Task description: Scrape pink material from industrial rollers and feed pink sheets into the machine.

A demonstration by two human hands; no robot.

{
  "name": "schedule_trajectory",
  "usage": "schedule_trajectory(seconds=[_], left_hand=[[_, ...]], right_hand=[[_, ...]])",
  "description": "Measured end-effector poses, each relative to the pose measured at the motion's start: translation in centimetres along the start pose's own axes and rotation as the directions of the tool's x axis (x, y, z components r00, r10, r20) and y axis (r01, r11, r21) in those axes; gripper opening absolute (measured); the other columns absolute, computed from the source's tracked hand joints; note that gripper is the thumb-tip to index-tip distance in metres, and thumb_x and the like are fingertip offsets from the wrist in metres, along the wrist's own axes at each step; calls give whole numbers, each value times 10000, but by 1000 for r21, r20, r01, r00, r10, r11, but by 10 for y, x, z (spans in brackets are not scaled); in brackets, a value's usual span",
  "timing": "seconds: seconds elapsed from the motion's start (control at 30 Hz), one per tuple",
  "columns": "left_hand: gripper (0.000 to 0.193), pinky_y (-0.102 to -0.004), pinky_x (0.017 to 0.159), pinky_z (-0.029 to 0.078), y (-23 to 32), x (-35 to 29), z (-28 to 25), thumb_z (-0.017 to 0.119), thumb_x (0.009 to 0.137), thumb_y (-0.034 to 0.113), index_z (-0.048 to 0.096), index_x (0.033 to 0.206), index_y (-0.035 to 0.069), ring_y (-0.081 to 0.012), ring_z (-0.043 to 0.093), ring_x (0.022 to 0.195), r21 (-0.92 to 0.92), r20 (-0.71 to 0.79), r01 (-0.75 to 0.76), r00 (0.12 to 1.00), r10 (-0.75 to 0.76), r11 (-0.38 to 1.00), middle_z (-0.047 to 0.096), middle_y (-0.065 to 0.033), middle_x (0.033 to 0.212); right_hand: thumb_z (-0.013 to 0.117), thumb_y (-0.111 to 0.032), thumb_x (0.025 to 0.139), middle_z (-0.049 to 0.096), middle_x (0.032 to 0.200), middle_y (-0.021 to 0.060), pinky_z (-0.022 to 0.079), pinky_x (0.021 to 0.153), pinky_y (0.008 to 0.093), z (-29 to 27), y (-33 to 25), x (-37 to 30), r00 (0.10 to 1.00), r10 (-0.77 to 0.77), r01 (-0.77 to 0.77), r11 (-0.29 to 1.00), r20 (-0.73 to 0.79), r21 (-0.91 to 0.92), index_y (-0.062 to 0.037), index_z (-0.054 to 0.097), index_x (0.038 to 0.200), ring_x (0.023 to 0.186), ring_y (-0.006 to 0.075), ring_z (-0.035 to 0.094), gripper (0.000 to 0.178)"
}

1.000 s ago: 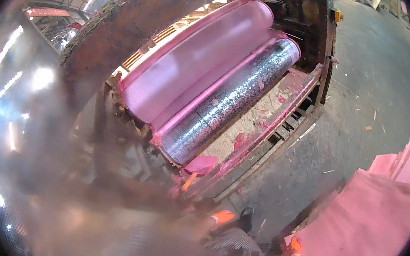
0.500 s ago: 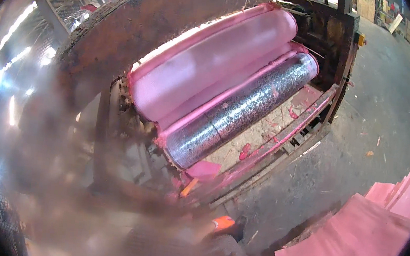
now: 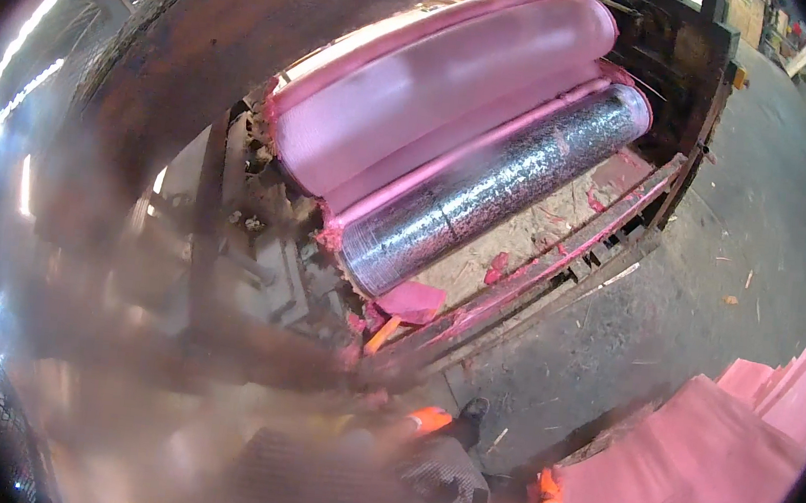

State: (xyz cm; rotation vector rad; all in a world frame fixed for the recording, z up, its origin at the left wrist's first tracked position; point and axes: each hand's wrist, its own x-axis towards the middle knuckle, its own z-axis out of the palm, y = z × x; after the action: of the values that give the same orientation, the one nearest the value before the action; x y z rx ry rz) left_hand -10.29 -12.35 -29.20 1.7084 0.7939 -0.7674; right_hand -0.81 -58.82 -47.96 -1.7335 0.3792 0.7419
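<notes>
My right hand (image 3: 550,491), in an orange glove, is at the left edge of a large pink rubber-like sheet (image 3: 685,468) at the lower right, its fingers closed on that edge. The sheet lies on top of a stack of similar ones. My left hand (image 3: 430,419), also orange-gloved, is low in the middle, in front of the machine; smearing hides its fingers. Beyond my hands is a roller machine with a shiny metal roller (image 3: 497,198). Behind it is a larger roller wrapped in a smooth pink layer (image 3: 440,84).
A tray (image 3: 533,231) with pink scraps runs below the metal roller, bordered by a pink-smeared rail (image 3: 559,263). An orange-handled tool (image 3: 381,336) rests near its left end. A rusty frame (image 3: 201,24) arches over the left. Grey floor (image 3: 749,229) stretches right. Blur covers the lower left.
The view has shifted, so the machine sits higher and further right. My right hand has moved up a little along the sheet's edge. My left hand is slightly higher and further left.
</notes>
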Motion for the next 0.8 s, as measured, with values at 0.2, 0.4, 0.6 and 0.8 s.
schedule_trajectory(seconds=[0.2,0.4,0.6,0.8], left_hand=[[553,-346,942,418,7,3,11,546,915,467,554,1289,60,-203,532,1118,-188,-35,47,998,-55,981,599,-80,1236],[511,-373,875,437,5,8,14,532,898,456,603,1207,56,-221,554,1009,46,-23,4,1000,-3,999,632,-69,1110],[489,-374,924,451,-23,18,-13,550,906,431,618,1204,49,-210,593,1073,242,-39,66,998,-59,968,645,-112,1201],[319,-318,701,446,24,55,40,581,917,388,595,1112,136,-153,526,768,74,212,209,952,-220,975,582,-3,901]], right_hand=[[584,-398,893,639,982,109,482,820,371,-7,-18,-39,995,30,11,916,96,-402,-137,598,1008,930,292,601,285],[440,-305,954,641,1112,128,455,921,380,-32,-39,-77,973,-47,229,250,224,-941,-135,620,1054,1088,301,578,267],[615,-408,868,628,973,95,471,694,338,0,-122,-144,995,44,-61,974,-85,-220,-17,596,1143,835,196,546,479],[561,-513,847,603,1247,223,413,995,377,-43,-41,-196,887,228,-241,970,-402,19,-35,574,1222,1197,344,552,607]])
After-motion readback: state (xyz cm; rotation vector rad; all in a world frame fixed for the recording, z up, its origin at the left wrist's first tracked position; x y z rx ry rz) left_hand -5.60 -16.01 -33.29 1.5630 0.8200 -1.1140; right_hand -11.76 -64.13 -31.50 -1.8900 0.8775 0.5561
